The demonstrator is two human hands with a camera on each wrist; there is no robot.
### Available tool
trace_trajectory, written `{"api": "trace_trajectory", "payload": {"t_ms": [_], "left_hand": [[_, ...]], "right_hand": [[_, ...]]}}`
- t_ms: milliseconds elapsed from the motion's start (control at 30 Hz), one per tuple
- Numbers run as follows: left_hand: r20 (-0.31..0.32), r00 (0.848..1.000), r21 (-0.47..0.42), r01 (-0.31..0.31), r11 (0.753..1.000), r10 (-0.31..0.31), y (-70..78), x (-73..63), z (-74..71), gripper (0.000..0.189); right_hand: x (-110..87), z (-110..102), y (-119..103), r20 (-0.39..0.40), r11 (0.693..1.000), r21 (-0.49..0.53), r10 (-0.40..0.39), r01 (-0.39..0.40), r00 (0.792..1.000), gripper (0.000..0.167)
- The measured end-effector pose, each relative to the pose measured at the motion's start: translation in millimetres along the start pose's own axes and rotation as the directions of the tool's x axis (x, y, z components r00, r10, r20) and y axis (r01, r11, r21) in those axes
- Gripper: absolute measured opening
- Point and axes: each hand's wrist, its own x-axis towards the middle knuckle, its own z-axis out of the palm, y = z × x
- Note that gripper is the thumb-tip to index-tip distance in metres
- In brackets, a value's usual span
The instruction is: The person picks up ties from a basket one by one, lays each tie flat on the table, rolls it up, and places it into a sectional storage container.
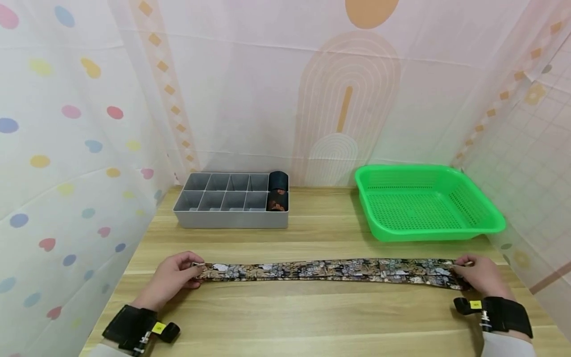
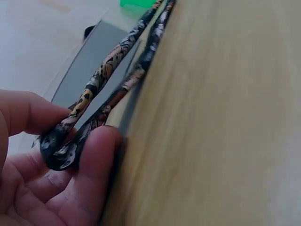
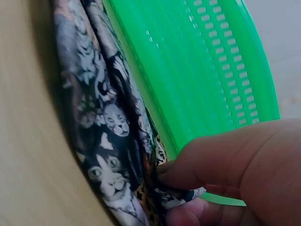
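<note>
A long necktie (image 1: 312, 270) with a printed pattern stretches sideways between both hands over the wooden table. Cat faces show on its cloth (image 3: 110, 155) in the right wrist view. At its narrower left end, my left hand (image 1: 174, 275) pinches the necktie between thumb and fingers. There the necktie (image 2: 110, 70) bends into a loop, with two strands running away from the fingers. My right hand (image 1: 484, 275) pinches the wider right end, where the layers lie together. Part of that end is hidden behind the fingers.
Behind the necktie on the left stands a grey divided box (image 1: 232, 219). Its right-hand compartments hold a dark rolled item (image 1: 278, 180) and a black roll with orange-brown pattern (image 1: 277, 200). A green plastic basket (image 1: 439, 233) stands at the back right. Patterned curtains enclose the table.
</note>
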Motion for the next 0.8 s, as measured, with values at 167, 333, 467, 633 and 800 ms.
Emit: {"api": "trace_trajectory", "payload": {"t_ms": [167,333,467,633,800], "left_hand": [[-0.027,1.0,0.072,-0.004,0.997,0.005,5.3,-0.2,5.7,0.03],[-0.083,0.997,0.187,0.021,0.982,-0.005,4.2,-6.2,1.2,0.04],[-0.129,0.991,0.312,0.003,0.95,0.039,1.9,-9.9,0.0,0.04],[-0.118,0.99,0.343,-0.032,0.939,0.077,2.5,-7.2,-1.8,0.036],[-0.105,0.992,0.332,-0.033,0.943,0.072,3.6,-0.7,-0.2,0.032]], "right_hand": [[-4.8,-9,3,-0.021,0.998,-0.044,0.039,-0.04,0.999,0.059],[-28.0,4,-60,-0.235,0.992,0.001,-0.122,0.125,0.964,0.048],[-44.8,45,-154,-0.262,0.889,0.132,-0.395,0.438,0.88,0.014],[-52.0,123,-273,0.061,0.743,0.314,-0.637,0.591,0.769,0.004],[-43.6,207,-368,0.315,0.764,0.509,-0.594,0.396,0.741,0.007]]}}
